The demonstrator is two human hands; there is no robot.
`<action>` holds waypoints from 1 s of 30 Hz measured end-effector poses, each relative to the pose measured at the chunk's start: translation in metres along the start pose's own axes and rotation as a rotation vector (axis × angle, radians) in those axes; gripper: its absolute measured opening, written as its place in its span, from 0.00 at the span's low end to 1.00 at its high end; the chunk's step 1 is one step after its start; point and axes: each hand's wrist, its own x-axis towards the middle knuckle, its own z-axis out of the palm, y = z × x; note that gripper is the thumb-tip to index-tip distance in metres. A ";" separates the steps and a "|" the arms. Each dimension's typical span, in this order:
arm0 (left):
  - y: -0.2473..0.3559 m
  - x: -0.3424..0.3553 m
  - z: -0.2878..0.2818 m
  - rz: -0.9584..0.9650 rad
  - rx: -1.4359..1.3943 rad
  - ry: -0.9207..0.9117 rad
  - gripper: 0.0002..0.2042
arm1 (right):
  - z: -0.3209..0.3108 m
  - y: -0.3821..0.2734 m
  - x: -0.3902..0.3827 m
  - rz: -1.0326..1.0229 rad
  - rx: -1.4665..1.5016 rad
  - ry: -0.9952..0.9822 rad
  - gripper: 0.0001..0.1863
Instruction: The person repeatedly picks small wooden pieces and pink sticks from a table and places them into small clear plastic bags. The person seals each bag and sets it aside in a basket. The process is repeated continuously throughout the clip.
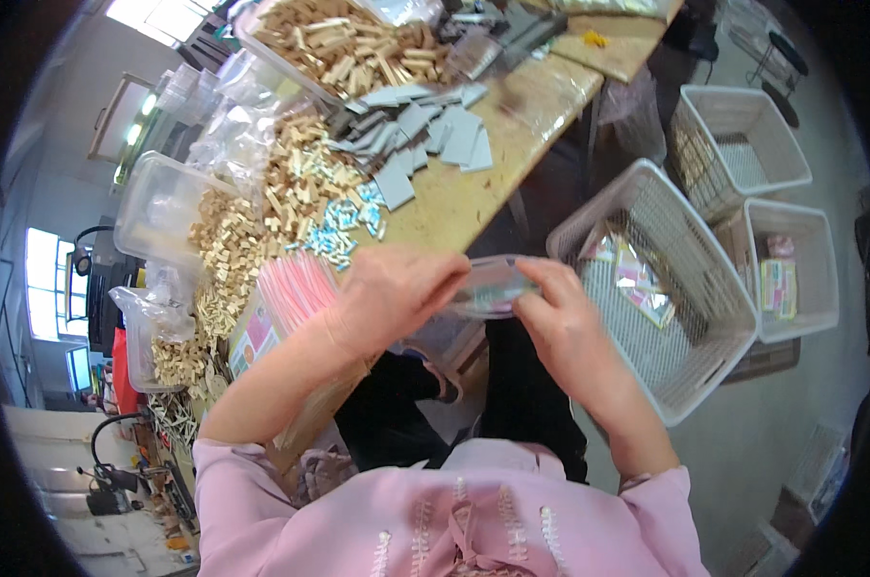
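No legible lettering or numbers.

Ok, counting: one left hand (389, 291), one right hand (562, 315), one clear plastic packet (493, 288), three white baskets (661, 361) grouped right, wooden blocks (344, 48) beyond counting.

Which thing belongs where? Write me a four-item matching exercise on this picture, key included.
1. Clear plastic item
2. Pink strips
3. Grey flat pieces
4. Nearest white basket

A. Right of the table
B. Beside the left forearm
C. Between the left hand and right hand
D. On the table, beyond the blue-and-white pieces

Pairs: 1-C, 2-B, 3-D, 4-A
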 end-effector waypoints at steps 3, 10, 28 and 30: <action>-0.005 0.006 0.015 -0.004 -0.051 -0.009 0.09 | -0.002 0.009 0.001 0.028 -0.014 -0.004 0.08; -0.028 0.050 0.005 0.055 -0.009 0.006 0.07 | -0.008 0.027 0.001 0.078 -0.004 0.014 0.08; -0.248 0.185 0.011 -0.138 0.461 0.019 0.17 | -0.001 0.051 -0.009 0.179 0.008 0.007 0.09; -0.237 0.174 0.004 -0.184 0.360 0.129 0.16 | -0.002 0.048 -0.009 0.176 0.011 0.012 0.09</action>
